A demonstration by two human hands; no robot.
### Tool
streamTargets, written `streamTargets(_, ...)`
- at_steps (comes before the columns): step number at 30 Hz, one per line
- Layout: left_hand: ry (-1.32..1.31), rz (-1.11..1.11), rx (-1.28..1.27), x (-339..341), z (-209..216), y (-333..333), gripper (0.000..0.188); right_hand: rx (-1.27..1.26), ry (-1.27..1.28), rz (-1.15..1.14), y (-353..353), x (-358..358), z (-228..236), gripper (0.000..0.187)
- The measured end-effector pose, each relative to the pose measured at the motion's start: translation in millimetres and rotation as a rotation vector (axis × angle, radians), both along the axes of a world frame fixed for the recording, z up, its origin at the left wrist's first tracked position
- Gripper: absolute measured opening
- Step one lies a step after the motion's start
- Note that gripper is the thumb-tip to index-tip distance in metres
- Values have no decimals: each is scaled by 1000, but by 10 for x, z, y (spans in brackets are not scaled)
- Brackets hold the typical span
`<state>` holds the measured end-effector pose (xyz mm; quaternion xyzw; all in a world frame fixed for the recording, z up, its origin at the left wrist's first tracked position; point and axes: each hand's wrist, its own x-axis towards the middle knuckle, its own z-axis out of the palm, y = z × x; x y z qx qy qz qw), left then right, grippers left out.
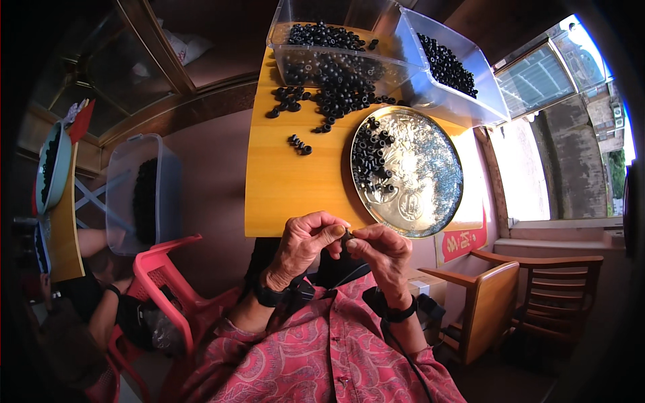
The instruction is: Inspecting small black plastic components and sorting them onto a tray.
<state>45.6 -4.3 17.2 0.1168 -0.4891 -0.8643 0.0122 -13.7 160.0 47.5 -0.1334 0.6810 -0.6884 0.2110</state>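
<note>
Left hand [304, 243] and right hand [384, 250] pinch a small dark piece [347, 235]; I judge fingertip working underway, next move needing steady, light pressure.

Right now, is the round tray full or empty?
Neither: the tray is partly filled. Black pieces gather on its left side; its shiny surface shows elsewhere, though glare obscures detail there.

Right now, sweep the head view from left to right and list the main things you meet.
Pale blue basin → clear tub with black pieces in it → left fingers → shiny round tray → window.
</note>
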Motion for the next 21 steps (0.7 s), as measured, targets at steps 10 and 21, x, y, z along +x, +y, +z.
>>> streamTargets(10, -41, 69, -272, -13, -105, -64, 8, 342, 683, 5, -181, -64, -271, 16)
streamTargets(21, 77, 289, -873, -52, -309, -268, 6, 399, 659, -44, -623, -105, -558, 10)
